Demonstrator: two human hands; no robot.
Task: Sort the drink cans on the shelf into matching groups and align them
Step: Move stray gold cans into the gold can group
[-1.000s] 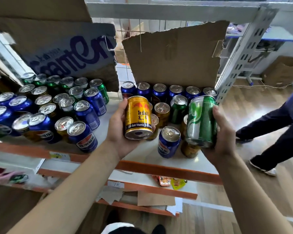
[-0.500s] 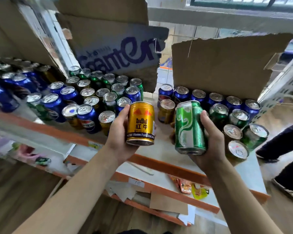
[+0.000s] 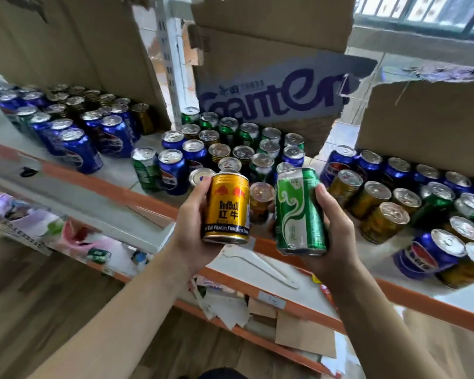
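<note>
Head view: at frame centre, the left hand (image 3: 192,225) wraps its fingers round a gold Red Bull can (image 3: 227,207); the right hand (image 3: 333,228) grips a green can (image 3: 298,212). Both are held upright off the shelf (image 3: 148,194), likely awaiting matching groups among the mixed cans (image 3: 230,149) behind.
</note>
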